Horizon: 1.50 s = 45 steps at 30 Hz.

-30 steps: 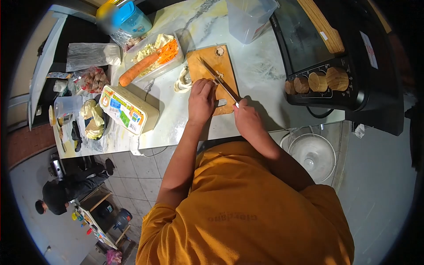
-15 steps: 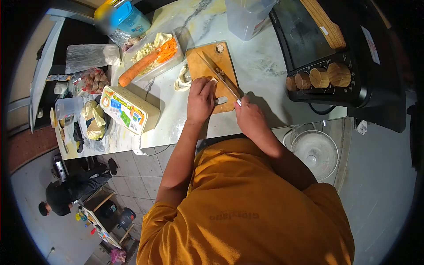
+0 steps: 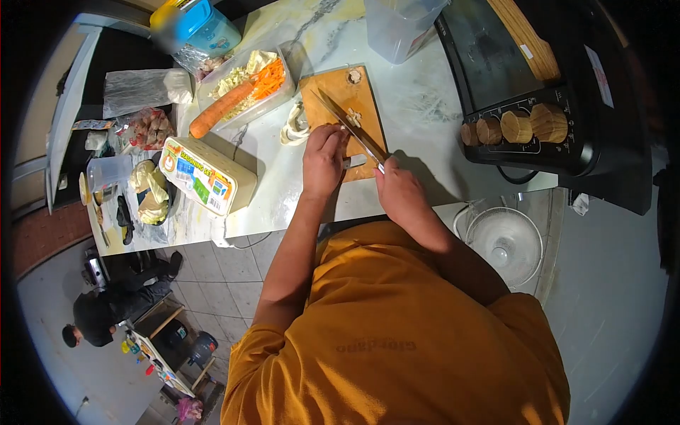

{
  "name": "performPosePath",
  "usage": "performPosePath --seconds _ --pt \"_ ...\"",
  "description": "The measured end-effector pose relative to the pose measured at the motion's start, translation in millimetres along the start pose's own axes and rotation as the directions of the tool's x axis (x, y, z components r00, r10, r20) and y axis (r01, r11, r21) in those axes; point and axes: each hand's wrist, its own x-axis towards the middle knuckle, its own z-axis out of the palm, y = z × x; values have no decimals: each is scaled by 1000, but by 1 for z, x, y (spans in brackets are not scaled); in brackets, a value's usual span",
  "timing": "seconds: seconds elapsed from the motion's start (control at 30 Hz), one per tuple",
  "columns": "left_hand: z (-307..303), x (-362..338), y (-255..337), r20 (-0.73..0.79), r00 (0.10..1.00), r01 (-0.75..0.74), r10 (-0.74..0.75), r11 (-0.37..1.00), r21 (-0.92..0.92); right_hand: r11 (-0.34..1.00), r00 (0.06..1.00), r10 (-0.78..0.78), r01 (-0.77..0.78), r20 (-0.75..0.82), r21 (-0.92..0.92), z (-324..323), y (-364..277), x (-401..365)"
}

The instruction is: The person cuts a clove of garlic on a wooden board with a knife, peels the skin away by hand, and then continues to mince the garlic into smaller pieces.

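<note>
My right hand grips the handle of a kitchen knife, whose long blade slants up and left over a wooden cutting board. Beside the blade, my left hand has its fingers curled together at a small pale piece of food, mostly hidden by the fingertips. Small chopped pale bits lie on the board, right of the blade. Near the board's far edge is a round pale piece. Whitish curled strips rest on the counter, left of the board.
A clear container holds shredded vegetables, with a whole carrot across it. A labelled tub stands left. At the right is a black oven; a clear pitcher stands behind the board. Another person is farther off, lower left.
The knife blade has shifted slightly left, closer to my left fingertips. The chopped bits now show more fully to the right of the blade. Both hands stay at the board.
</note>
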Motion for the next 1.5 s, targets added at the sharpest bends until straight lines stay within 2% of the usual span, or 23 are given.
performPosePath --seconds 0.27,0.37,0.43,0.87,1.07,1.23,1.5 --pt "1 -1 0 -3 1000 13 -13 1000 19 1000 1000 12 -12 -24 10 10 -1 -1" --pt "0 0 1 4 1000 26 -26 1000 12 999 999 37 -35 40 -41 6 -5 0" --pt "0 0 0 8 1000 24 -24 1000 10 999 1000 29 -29 10 21 9 -4 1" --pt "-2 2 1 29 1000 -11 11 1000 20 999 999 38 -38 -4 14 14 6 1" --pt "-2 0 4 19 998 55 -55 998 2 999 999 50 -50 -12 1 13 3 4" --pt "-3 0 -2 19 1000 -13 12 1000 26 998 998 62 -62 -10 21 10 2 4" --pt "-7 -3 1 20 1000 -19 19 999 34 998 999 23 -21 -27 58 6 -2 2"
